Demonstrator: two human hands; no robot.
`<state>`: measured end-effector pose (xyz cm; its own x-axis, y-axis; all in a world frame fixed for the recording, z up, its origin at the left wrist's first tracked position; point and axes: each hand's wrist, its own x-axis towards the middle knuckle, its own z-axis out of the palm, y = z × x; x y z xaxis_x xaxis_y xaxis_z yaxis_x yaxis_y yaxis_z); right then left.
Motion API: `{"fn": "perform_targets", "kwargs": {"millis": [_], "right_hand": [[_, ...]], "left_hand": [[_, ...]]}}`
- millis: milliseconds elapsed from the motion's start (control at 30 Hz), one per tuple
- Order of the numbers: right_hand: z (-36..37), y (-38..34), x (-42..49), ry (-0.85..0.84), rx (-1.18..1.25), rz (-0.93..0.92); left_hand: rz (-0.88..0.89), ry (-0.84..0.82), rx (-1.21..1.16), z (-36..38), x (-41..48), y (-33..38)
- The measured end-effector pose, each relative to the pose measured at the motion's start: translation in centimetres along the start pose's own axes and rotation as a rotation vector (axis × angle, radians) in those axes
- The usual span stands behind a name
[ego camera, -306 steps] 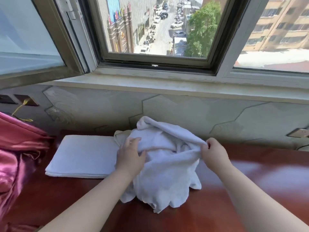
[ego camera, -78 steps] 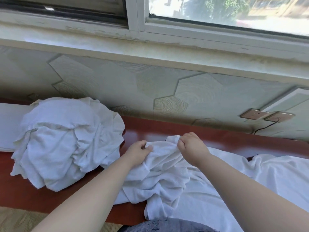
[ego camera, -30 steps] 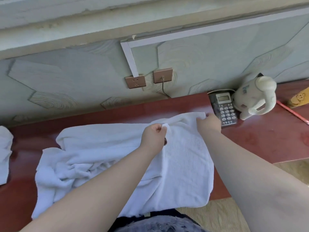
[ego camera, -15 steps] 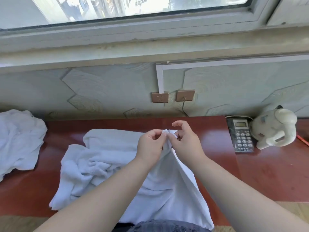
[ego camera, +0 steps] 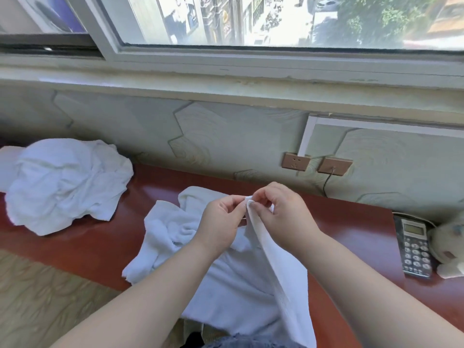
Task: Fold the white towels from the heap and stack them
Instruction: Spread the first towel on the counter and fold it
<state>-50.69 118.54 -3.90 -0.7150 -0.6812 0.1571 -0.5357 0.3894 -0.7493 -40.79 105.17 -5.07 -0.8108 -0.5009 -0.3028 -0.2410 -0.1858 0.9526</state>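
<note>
A white towel [ego camera: 233, 292] lies half spread on the red-brown table [ego camera: 100, 237] in front of me, its near part hanging over the table's edge. My left hand [ego camera: 221, 222] and my right hand [ego camera: 283, 217] meet above its middle. Both pinch the same raised corner, and a folded edge runs down from it toward me. The towel's left part lies bunched on the table. The heap of white towels [ego camera: 62, 182] sits crumpled at the far left. At the left frame edge a white strip shows behind the heap.
A desk phone [ego camera: 414, 247] and a white plush toy [ego camera: 449, 244] stand at the table's right end. Two wall sockets [ego camera: 316, 163], one with a cable, sit just above the table. A window sill runs along the wall. Patterned carpet [ego camera: 45, 297] lies below the table's near edge.
My hands brought two towel corners together from apart and now hold them joined slightly higher. My view has swung left, bringing more of the heap into sight.
</note>
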Motion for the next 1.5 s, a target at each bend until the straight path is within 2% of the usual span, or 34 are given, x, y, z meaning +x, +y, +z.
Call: {"fn": "perform_targets", "kwargs": {"millis": [167,367,433,500,567,733,867,933,1000,1100,1133,1233,1333,1500], "right_hand": [[1.8,-2.9,1.5,-0.013,-0.097,-0.069],[4.0,-7.4,2.8,-0.027,-0.247,-0.128],[5.3,-8.4,3.2,-0.086,-0.194,-0.093],[6.9,-8.3,3.5,-0.197,-0.082,0.009],[8.9,-7.2,3.4,-0.355,-0.074,0.119],[13.8,-2.9,0.9,-0.797,-0.268,0.329],[15.0,0.4,-1.1,-1.093,-0.552,0.42],[14.7,1.7,-1.8,-1.149,-0.626,0.489],[14.3,3.2,-2.1,-1.011,-0.665,0.529],[14.2,5.1,-1.5,-0.519,-0.573,0.533],[14.3,5.5,-1.2,-0.437,-0.523,0.507],[16.0,6.2,-0.2,-0.479,-0.443,0.476],[18.0,7.1,0.5,-0.562,-0.401,0.552],[20.4,8.0,1.9,-0.358,-0.218,0.721]], "left_hand": [[0.028,-0.038,-0.069,-3.8,-0.8,1.7],[0.165,-0.035,0.031,-8.8,-1.6,3.6],[0.144,-0.037,0.037,-10.8,-1.2,3.2],[0.069,-0.005,0.019,-12.8,-0.9,1.8],[-0.018,0.041,0.083,-14.7,-0.7,-0.7],[-0.174,0.062,0.391,-19.1,-1.2,-8.6],[-0.235,0.265,0.416,-22.9,-1.8,-10.6],[-0.197,0.332,0.466,-25.0,-1.5,-10.5],[-0.155,0.327,0.518,-26.6,-1.2,-9.9],[-0.14,0.291,0.565,-27.5,-1.2,-9.7],[-0.149,0.276,0.568,-27.5,-1.3,-9.9],[-0.148,0.251,0.593,-26.8,-1.8,-10.7],[-0.134,0.258,0.603,-25.4,-2.2,-11.0],[-0.131,0.308,0.596,-23.8,-2.2,-11.7]]}}
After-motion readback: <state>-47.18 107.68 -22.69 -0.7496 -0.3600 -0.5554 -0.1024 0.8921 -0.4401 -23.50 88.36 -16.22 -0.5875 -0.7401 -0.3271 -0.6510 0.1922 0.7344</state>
